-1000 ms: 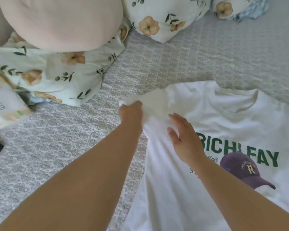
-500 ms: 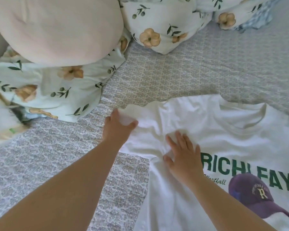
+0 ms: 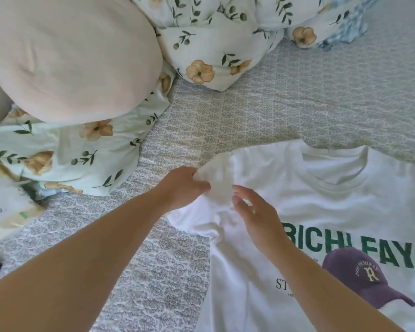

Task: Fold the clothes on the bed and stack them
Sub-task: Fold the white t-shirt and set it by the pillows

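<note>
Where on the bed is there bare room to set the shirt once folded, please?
Bare bedspread lies between the floral duvet and the T-shirt's collar, and left of the shirt below the floral pillow. The pillow corner is crowded.

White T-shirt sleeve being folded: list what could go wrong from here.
1. The left hand pinches only the bunched sleeve; the grip could slip or fold it in creased.
2. The right hand hovers open, apparently not pressing the white T-shirt, so pulling the sleeve may drag the body askew on the patterned bedspread.
3. Wrinkles near the armpit may get trapped under the fold.
</note>
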